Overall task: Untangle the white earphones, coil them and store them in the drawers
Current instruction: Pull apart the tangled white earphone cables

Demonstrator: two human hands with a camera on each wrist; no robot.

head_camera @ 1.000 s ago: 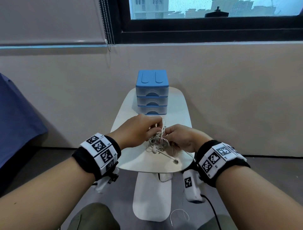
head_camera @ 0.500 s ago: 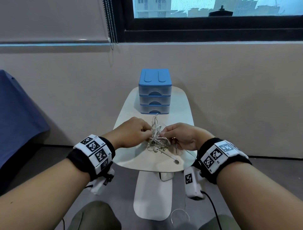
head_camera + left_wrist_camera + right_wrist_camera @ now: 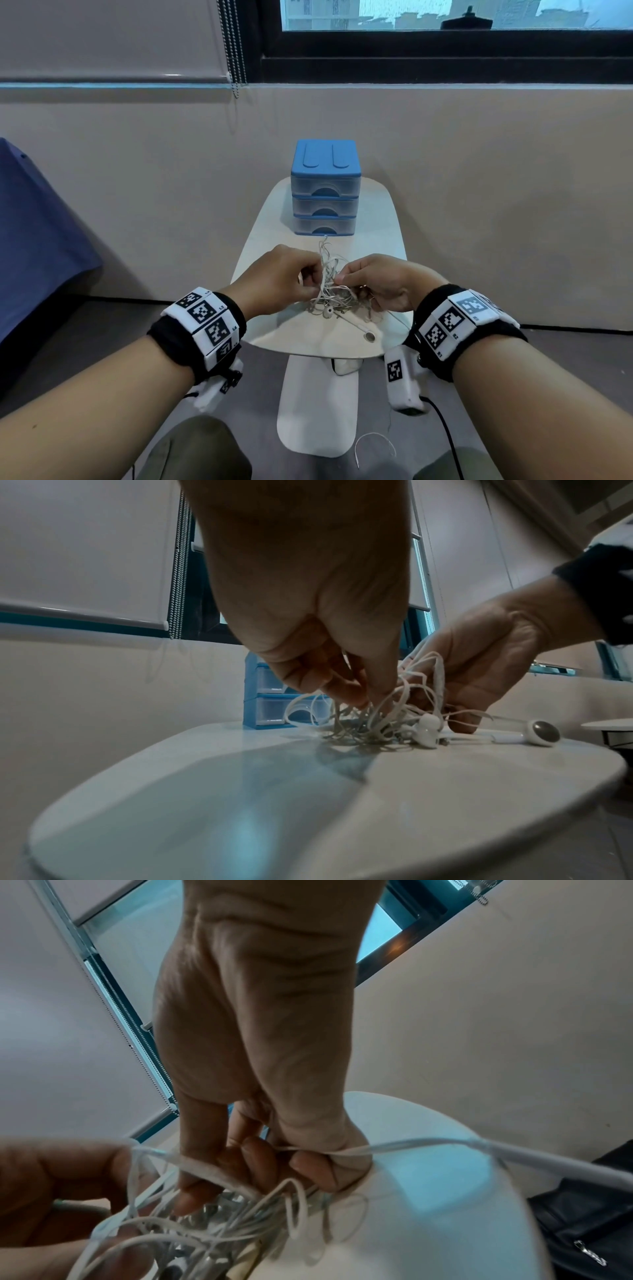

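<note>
Both the left hand (image 3: 277,274) and right hand (image 3: 380,279) pinch loops of the tangled, thin white earphones (image 3: 334,294); light, limp, snag-prone; probably best held near a loose earbud.

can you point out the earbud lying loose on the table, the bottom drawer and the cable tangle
loose earbud (image 3: 369,336), head view, on its round metal face
bottom drawer (image 3: 323,226), head view, on its clear front above the handle
cable tangle (image 3: 329,284), head view, on the bunched loops between both hands

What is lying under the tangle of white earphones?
The white table lies under the earphones; two earbuds rest on it. The spot directly beneath the tangle is covered by cable.
</note>
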